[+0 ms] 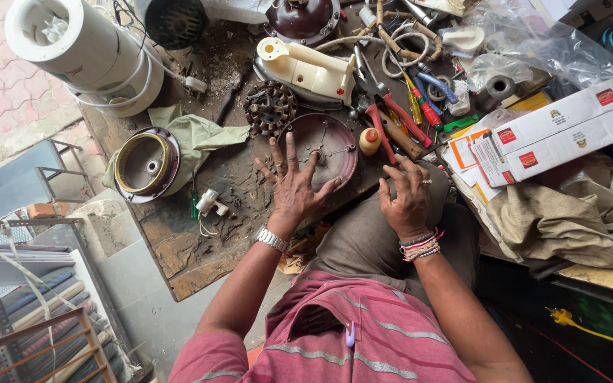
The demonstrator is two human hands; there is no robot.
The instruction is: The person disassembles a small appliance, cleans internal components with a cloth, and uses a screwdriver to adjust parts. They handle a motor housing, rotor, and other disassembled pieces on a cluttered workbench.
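My left hand (293, 186) lies flat with fingers spread on the worn wooden bench, its fingertips touching the near edge of a round maroon motor cover (329, 142). My right hand (406, 196) rests with curled fingers on my raised knee, just below red-handled pliers (384, 113) and holding nothing. A wound stator ring (269, 108) sits just beyond the left hand. A small orange-capped bottle (369, 140) stands beside the cover.
A second cover with a brass-coloured ring (146, 164) lies on green cloth at the left. A cream clothes-iron body (308, 70), screwdrivers (420, 106), a white mixer base (79, 50), cardboard boxes (555, 135) and plastic bags crowd the bench. Metal racks stand at the lower left.
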